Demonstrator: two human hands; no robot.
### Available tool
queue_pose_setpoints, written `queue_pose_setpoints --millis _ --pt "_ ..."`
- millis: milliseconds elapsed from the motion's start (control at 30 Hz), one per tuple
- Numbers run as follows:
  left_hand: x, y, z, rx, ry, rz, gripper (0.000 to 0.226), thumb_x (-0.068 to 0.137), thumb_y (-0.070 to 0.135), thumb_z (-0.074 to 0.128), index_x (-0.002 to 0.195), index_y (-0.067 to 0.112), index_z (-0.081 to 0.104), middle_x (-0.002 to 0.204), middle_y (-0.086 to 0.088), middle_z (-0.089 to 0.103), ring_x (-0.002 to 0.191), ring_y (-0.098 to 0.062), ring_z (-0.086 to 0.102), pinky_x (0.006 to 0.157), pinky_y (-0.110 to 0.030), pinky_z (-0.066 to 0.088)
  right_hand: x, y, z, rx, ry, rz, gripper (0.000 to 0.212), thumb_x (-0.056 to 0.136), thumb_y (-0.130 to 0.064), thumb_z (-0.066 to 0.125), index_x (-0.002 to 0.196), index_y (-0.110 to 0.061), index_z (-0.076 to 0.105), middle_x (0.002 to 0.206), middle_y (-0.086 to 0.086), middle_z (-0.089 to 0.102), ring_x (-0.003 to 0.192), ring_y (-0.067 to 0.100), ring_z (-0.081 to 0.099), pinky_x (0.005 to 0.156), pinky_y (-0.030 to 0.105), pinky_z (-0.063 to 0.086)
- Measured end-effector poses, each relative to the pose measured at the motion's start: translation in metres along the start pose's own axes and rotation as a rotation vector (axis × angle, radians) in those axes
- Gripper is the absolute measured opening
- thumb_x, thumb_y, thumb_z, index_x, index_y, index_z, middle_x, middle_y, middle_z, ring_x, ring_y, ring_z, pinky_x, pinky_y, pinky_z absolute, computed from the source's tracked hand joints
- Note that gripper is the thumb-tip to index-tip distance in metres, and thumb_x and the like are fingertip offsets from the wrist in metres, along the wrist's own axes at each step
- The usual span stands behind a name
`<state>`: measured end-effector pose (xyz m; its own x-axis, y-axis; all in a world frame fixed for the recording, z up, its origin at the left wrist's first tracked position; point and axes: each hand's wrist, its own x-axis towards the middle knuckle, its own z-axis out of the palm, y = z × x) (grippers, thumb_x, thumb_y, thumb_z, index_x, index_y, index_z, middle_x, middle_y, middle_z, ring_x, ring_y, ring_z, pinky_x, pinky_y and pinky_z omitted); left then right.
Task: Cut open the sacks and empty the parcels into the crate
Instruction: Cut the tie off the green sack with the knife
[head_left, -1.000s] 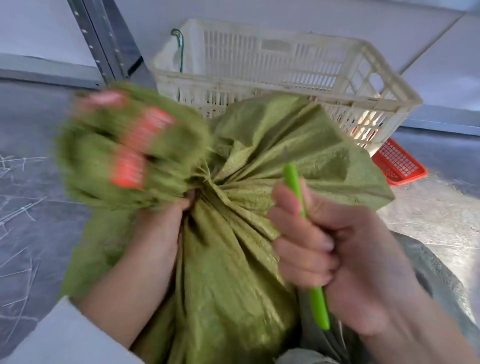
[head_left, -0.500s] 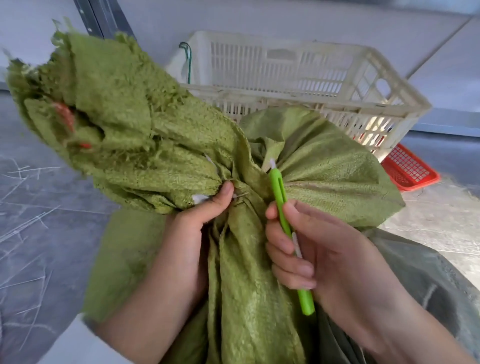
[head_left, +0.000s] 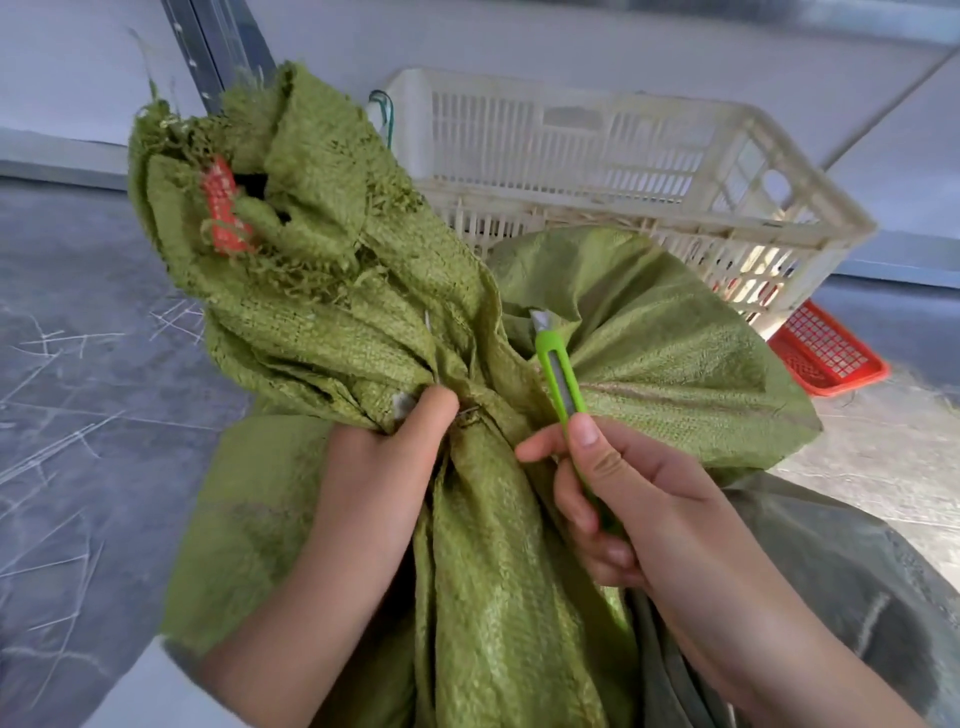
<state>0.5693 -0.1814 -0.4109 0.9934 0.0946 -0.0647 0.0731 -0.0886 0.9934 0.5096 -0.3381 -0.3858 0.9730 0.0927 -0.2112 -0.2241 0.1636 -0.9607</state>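
A green woven sack (head_left: 649, 353) stands in front of me, its neck bunched and tied. My left hand (head_left: 379, 478) grips the gathered neck just below the frayed open top, where red printed marks (head_left: 223, 208) show. My right hand (head_left: 639, 499) holds a bright green utility knife (head_left: 558, 374), blade tip out and pointing up beside the neck, a short way right of the tie. Behind the sack stands the cream plastic crate (head_left: 597, 171).
A red plastic basket (head_left: 826, 353) lies on the floor right of the crate. A grey sack (head_left: 857, 587) lies at my lower right. A metal rack upright (head_left: 208, 57) rises at the back left. Pale strands litter the dark floor (head_left: 78, 415) on the left.
The sack's frayed top has swung up and settled above my left hand. My right hand has shifted its grip lower on the knife, and the blade tip now shows.
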Motion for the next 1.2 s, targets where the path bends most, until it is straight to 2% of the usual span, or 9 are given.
queue_pose_setpoints --millis 100,267,367,467,567,700,933,1100,1200 --pt "-0.007 -0.002 -0.008 -0.018 -0.005 0.05 0.017 0.073 0.044 0.075 0.08 0.056 0.067 0.082 0.036 0.067 0.075 0.02 0.06 0.06 -0.003 0.044 0.001 0.0 0.001 -0.046 -0.005 0.003 0.031 0.095 -0.028 0.045 0.097 -0.008 0.069 0.058 0.003 0.039 0.041 0.009 0.023 0.038 0.016 0.021" --pt "-0.001 -0.004 -0.009 -0.033 -0.013 -0.067 0.019 0.068 0.041 0.078 0.086 0.043 0.071 0.076 0.018 0.073 0.066 0.005 0.067 0.048 -0.01 0.048 -0.001 -0.003 0.003 -0.029 -0.068 -0.027 0.028 0.098 -0.02 0.044 0.102 -0.013 0.07 0.061 0.002 0.042 0.039 0.006 0.024 0.037 0.014 0.023" --pt "-0.004 -0.005 -0.009 -0.043 0.052 -0.109 0.029 0.061 0.04 0.072 0.079 0.017 0.068 0.068 0.002 0.071 0.06 -0.009 0.066 0.053 -0.024 0.046 -0.001 -0.006 0.002 0.046 -0.087 0.005 0.027 0.094 -0.017 0.046 0.103 -0.012 0.07 0.061 0.002 0.042 0.04 0.007 0.02 0.038 0.012 0.018" --pt "-0.003 -0.006 -0.009 -0.299 0.058 -0.105 0.009 0.063 0.023 0.067 0.07 0.016 0.065 0.067 -0.007 0.062 0.061 -0.018 0.061 0.055 -0.029 0.047 -0.001 -0.006 0.003 0.011 -0.089 -0.03 0.021 0.096 -0.016 0.051 0.102 -0.013 0.071 0.063 0.004 0.041 0.041 0.008 0.019 0.038 0.013 0.018" --pt "-0.001 -0.007 -0.011 -0.419 0.016 -0.063 0.005 0.069 0.019 0.066 0.072 0.017 0.068 0.077 -0.012 0.067 0.071 -0.021 0.064 0.068 -0.035 0.05 -0.002 -0.008 0.007 0.035 -0.127 -0.094 0.029 0.088 -0.023 0.048 0.104 -0.015 0.07 0.063 0.004 0.041 0.043 0.009 0.019 0.04 0.015 0.017" --pt "-0.002 -0.002 -0.017 -0.486 -0.129 0.018 0.025 0.091 0.025 0.056 0.105 0.009 0.07 0.108 -0.014 0.072 0.105 -0.029 0.066 0.097 -0.045 0.048 -0.003 -0.02 0.014 0.054 -0.228 -0.201 0.032 0.09 -0.024 0.047 0.113 -0.016 0.068 0.062 0.002 0.043 0.044 0.011 0.022 0.042 0.019 0.019" --pt "0.014 0.019 -0.071 -0.291 0.12 0.275 0.033 0.105 0.016 0.034 0.115 0.002 0.062 0.097 -0.012 0.074 0.077 -0.026 0.068 0.065 -0.028 0.055 0.016 -0.045 0.06 -0.215 -0.384 -0.242 0.026 0.097 -0.027 0.047 0.114 -0.018 0.065 0.064 0.005 0.046 0.045 0.012 0.029 0.041 0.023 0.024" --pt "0.022 0.022 -0.121 -0.443 0.248 0.262 0.033 0.105 0.016 0.032 0.107 0.0 0.061 0.092 -0.013 0.075 0.069 -0.016 0.066 0.061 -0.019 0.052 0.053 -0.053 0.116 -0.259 -0.316 -0.198 0.023 0.097 -0.02 0.045 0.105 0.002 0.044 0.059 0.006 0.049 0.039 0.011 0.028 0.037 0.019 0.024" --pt "0.022 0.008 -0.151 -0.524 0.366 0.233 0.033 0.105 0.016 0.032 0.106 -0.001 0.061 0.09 -0.013 0.075 0.068 -0.015 0.066 0.061 -0.019 0.052 0.08 -0.047 0.154 -0.302 -0.276 -0.149 0.012 0.099 -0.013 0.047 0.094 -0.003 0.043 0.055 0.008 0.05 0.037 0.013 0.028 0.035 0.015 0.023"
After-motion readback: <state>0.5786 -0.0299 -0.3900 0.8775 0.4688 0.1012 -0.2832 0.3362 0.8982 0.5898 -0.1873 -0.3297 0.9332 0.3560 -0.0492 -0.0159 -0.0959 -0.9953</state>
